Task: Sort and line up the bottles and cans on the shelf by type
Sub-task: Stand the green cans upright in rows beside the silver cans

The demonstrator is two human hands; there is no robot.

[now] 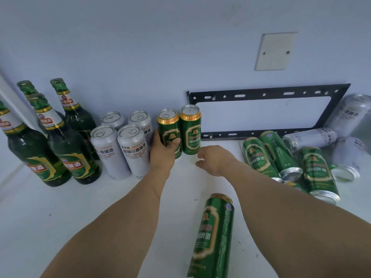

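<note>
The upright green can (168, 131) stands on the white shelf (70, 213) near the back wall, at about 12 o'clock from the shelf's middle. The left hand (163, 151) grips it, thumb across its front and fingers curled round its left side. Touching it at 3 o'clock stands a second green can (190, 130), also upright. The right hand (213, 160) hovers just below that one, holding nothing, its fingers loosely bent. At 9 o'clock four white cans (122, 141) stand in a two-by-two block, and further out four green bottles (58, 135) stand upright. At 3 o'clock, well apart, a heap of green and white cans (301, 157) lies tumbled below a black bracket (267, 93). At 6 o'clock one green can (212, 235) lies on its side.
</note>
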